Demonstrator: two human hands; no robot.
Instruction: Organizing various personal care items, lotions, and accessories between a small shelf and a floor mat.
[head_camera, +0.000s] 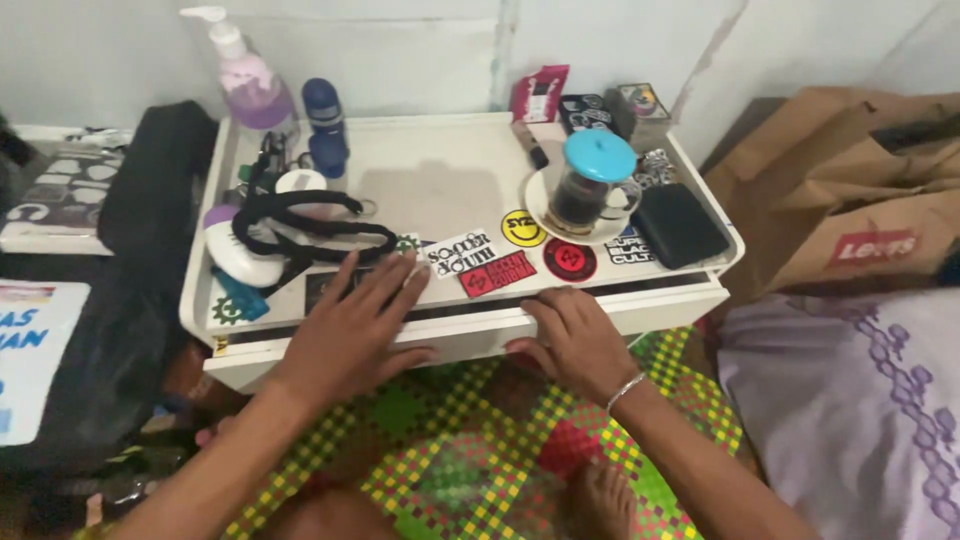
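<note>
A low white table (450, 170) with a front drawer (660, 305) stands before me, its top covered with several stickers. My left hand (350, 325) lies flat with fingers spread on the table's front edge, over the top of the drawer. My right hand (575, 335) rests on the drawer front, its fingers curled over the drawer's upper lip. A silver bracelet (625, 390) circles the right wrist. Neither hand holds a loose object. The drawer looks slightly out from the table.
On the table: a glass mug with a blue lid (595, 185) on a saucer, a black wallet (682, 225), a pump bottle (245, 75), a dark blue bottle (325, 125), black cables (300, 225). A brown paper bag (860, 200) sits right. A patterned mat (470, 450) covers the floor.
</note>
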